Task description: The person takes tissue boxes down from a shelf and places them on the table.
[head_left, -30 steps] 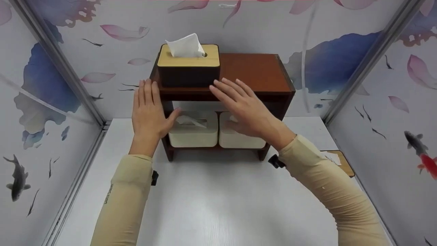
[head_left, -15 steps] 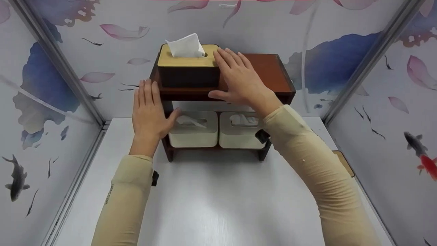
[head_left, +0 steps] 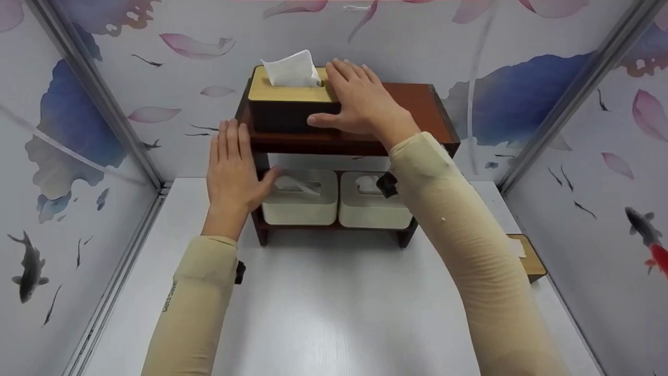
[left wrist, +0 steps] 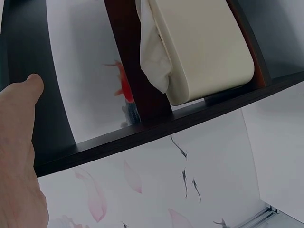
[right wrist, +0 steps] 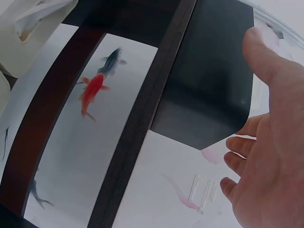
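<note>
A tissue box (head_left: 279,116) with a black body and a light wooden lid stands on the left part of a brown shelf's top (head_left: 417,109). White tissue (head_left: 292,69) sticks up from its slot. My right hand (head_left: 360,99) is at the box's right end, fingers reaching back along it and thumb across the front. In the right wrist view, thumb and fingertips lie right by the dark box's edges. My left hand (head_left: 232,175) lies flat along the shelf's left side, fingers straight and thumb toward the lower opening; the left wrist view shows its thumb by the dark side panel (left wrist: 28,57).
Two cream tissue boxes, a left one (head_left: 300,213) and a right one (head_left: 376,216), sit side by side on the lower shelf. Another wooden-lidded tissue box (head_left: 531,256) stands on the white table (head_left: 313,303) at right, partly behind my sleeve. Printed wall panels (head_left: 407,42) enclose the table.
My right hand has risen from in front of the shelf to the right end of the upper tissue box, its thumb now over the front. The left hand stays at the shelf's side.
</note>
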A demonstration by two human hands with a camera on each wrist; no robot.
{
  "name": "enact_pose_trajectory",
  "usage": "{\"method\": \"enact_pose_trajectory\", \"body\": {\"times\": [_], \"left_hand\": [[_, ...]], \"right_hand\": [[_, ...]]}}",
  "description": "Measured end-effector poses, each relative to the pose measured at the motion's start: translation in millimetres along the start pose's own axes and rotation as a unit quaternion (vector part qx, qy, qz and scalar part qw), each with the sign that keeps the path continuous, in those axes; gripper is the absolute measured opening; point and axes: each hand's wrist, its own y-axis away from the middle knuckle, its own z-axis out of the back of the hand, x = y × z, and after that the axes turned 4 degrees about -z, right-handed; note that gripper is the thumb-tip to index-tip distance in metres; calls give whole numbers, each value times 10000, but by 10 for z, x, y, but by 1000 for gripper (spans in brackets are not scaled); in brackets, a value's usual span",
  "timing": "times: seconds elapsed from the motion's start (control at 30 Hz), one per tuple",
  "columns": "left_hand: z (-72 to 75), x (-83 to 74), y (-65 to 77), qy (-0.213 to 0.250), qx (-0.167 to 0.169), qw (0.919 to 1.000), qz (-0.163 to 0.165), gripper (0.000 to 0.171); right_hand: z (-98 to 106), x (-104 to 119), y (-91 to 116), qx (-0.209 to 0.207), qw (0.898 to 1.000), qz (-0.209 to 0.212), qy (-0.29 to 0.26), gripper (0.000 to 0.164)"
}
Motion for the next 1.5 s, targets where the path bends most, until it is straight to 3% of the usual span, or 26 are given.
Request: {"method": "enact_pose_trajectory", "body": {"times": [0.4,0.6,0.93,1.5], "left_hand": [[-13,5,-12,-4,-4,10000,-20,106],[0,25,-15,-17,-78,10000,-30,106],[3,17,-12,-25,-165,9999,-14,106],[-19,18,-13,-84,-60,9999,49,106]], "right_hand": [[119,71,-252,436,9978,-341,-369,106],[79,155,-336,444,9969,-270,-585,96],[54,190,-468,559,9963,-84,-644,96],[-2,195,-667,884,9957,228,128,106]]}}
